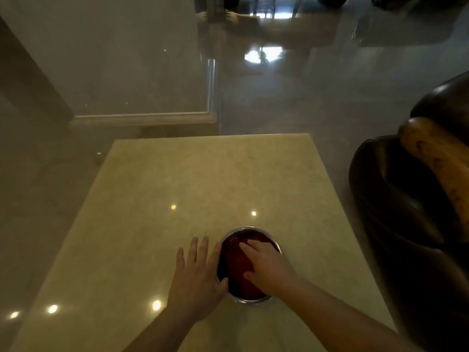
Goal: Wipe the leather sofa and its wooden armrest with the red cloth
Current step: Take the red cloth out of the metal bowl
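Observation:
The red cloth lies bunched inside a small steel bowl on a pale marble table. My right hand reaches into the bowl, fingers spread and resting flat on the cloth. Against the bowl's left side rests my left hand, fingers apart, its thumb on the rim. The dark leather sofa stands at the right, and its wooden armrest runs along its top.
Glossy floor tiles surround the table and reflect light. A wall corner with a skirting board stands at the back left. Furniture legs show at the far top.

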